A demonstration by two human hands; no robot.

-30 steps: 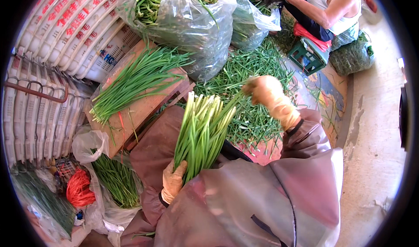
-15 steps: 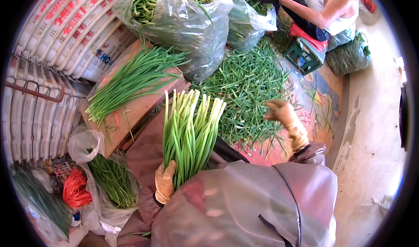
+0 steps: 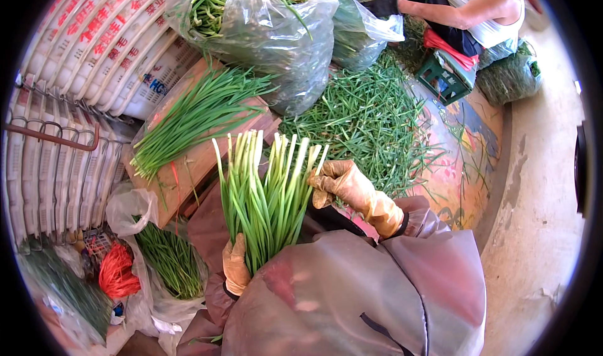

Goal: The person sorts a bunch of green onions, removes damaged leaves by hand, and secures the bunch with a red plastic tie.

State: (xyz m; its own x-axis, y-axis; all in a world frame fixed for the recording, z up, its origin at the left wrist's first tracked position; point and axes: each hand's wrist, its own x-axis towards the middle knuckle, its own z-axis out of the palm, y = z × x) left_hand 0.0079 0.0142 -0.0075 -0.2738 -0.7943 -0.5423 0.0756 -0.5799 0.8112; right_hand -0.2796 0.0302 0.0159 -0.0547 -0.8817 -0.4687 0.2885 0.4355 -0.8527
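Observation:
In a tan glove, my left hand (image 3: 236, 267) is closed around the lower part of a bunch of garlic chives (image 3: 265, 211). The bunch stands upright in front of my body, its pale stem ends fanned out at the top and its green leaves below. My right hand (image 3: 342, 181), also gloved in tan, is at the bunch's right side, its fingers pinched on an outer stalk near the pale ends. Beyond the bunch, to the left, more garlic chives (image 3: 195, 117) lie on a wooden board (image 3: 178, 183).
Green trimmings (image 3: 364, 123) heap on the floor ahead. Clear bags (image 3: 286, 54) of greens stand behind. White crates (image 3: 94, 42) stack at left, near red string (image 3: 118, 271) and a bagged chive bundle (image 3: 168, 255). A co-worker's dark-gloved hand (image 3: 382, 5) is far right, beside a green crate (image 3: 443, 79).
My right hand has come left from over the trimmings to the bunch and pinches its right edge. The stalks have fanned wider at the top. The co-worker's hand has shifted slightly.

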